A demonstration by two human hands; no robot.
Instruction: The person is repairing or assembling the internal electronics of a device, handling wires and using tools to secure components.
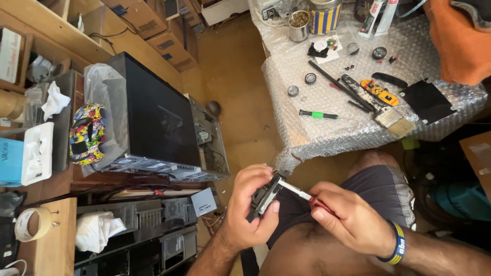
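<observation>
Left hand (250, 207): closed round a small black component (265, 194), held over the lap.
Right hand (348, 220): gripped on a red-handled screwdriver (302, 193), tip at the component's upper end, contact probably at a screw, unclear.
Risk: tip slipping off, jabbing left fingers; component held unsupported in the hand.
</observation>
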